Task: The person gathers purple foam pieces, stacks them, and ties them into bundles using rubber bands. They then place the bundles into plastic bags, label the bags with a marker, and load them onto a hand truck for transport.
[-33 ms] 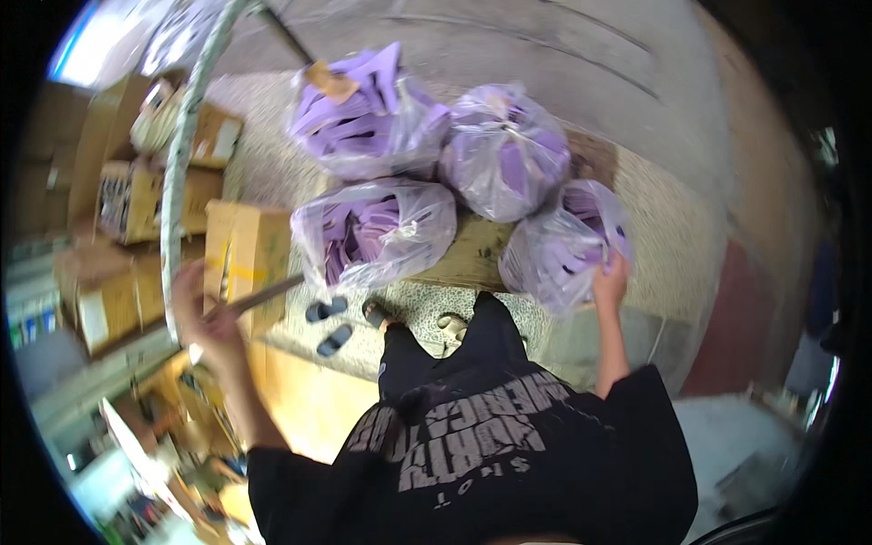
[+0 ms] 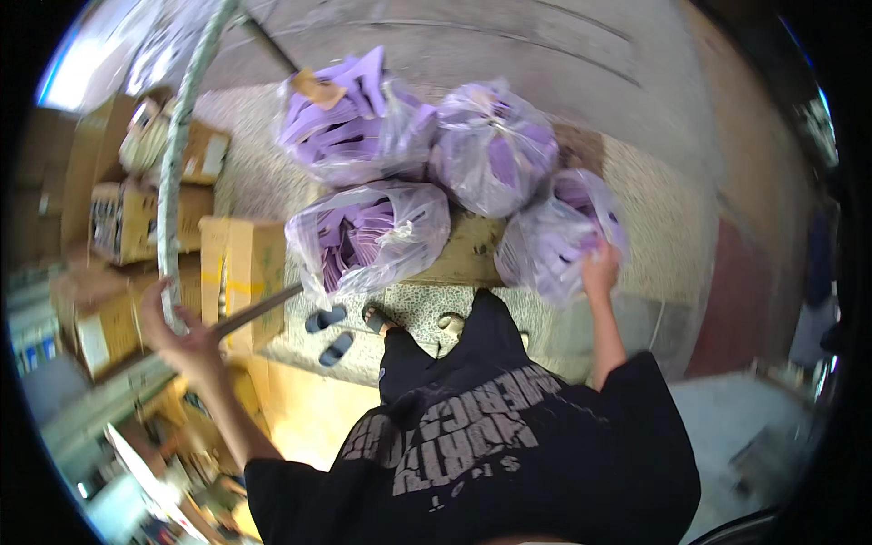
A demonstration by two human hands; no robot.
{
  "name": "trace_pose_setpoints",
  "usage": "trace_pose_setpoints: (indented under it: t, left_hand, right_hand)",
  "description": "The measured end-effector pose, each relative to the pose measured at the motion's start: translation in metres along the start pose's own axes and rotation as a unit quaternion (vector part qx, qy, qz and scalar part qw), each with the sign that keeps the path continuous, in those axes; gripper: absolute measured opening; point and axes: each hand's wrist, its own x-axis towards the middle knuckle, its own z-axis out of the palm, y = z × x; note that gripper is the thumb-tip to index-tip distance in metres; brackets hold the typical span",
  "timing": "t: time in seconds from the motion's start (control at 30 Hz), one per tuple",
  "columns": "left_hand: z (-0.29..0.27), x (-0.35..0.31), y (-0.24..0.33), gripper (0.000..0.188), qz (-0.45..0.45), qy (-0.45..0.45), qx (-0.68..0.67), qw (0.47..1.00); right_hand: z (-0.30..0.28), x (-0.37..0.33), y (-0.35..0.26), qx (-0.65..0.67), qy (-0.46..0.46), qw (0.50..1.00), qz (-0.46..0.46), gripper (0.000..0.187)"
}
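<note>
My right hand [image 2: 600,270] is closed on the edge of a clear plastic bag [image 2: 543,257] of purple flat cut pieces at the right. Beside the upright pole with a pale patterned wrapping [image 2: 173,186], my left hand [image 2: 186,350] has its fingers apart, close to the near end of a dark bar [image 2: 258,310]. Whether it touches either one I cannot tell. Another clear bag [image 2: 422,222] gapes in front of me, showing stacked purple pieces [image 2: 354,238]. Behind it stands an overfilled bag [image 2: 350,123], and to its right a bag gathered at the top [image 2: 498,150].
Under the bags lies a wooden board [image 2: 465,250]. Cardboard boxes [image 2: 243,263] are stacked at the left. Dark slippers [image 2: 336,349] lie on the pebbled floor near my feet. A second pole [image 2: 268,41] slants behind the far-left bag, with a brown scrap [image 2: 318,89] at that bag.
My left hand has moved a little left and toward me, its fingers spreading wider. My right hand stays at the bag's edge. The whole view has shifted slightly.
</note>
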Motion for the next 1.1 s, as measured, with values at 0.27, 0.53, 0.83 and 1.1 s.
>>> trace_pose_setpoints:
  t: [0.27, 0.53, 0.83, 1.1]
  left_hand:
    - [0.018, 0.026, -0.161, 0.046, -0.279, -0.461, -0.499, 0.678]
    - [0.03, 0.033, -0.154, 0.026, -0.34, -0.454, -0.397, 0.722]
    - [0.037, 0.028, -0.153, 0.022, -0.329, -0.446, -0.415, 0.722]
    - [0.035, 0.027, -0.157, 0.019, -0.33, -0.452, -0.461, 0.689]
  right_hand:
    - [0.047, -0.171, -0.215, 0.266, -0.165, 0.945, -0.092, 0.016]
    - [0.024, -0.233, -0.223, 0.207, -0.367, 0.906, -0.03, 0.025]
    - [0.035, -0.238, -0.171, 0.258, -0.347, 0.893, 0.126, 0.032]
    - [0.016, -0.199, -0.367, 0.406, -0.391, 0.816, 0.127, 0.03]
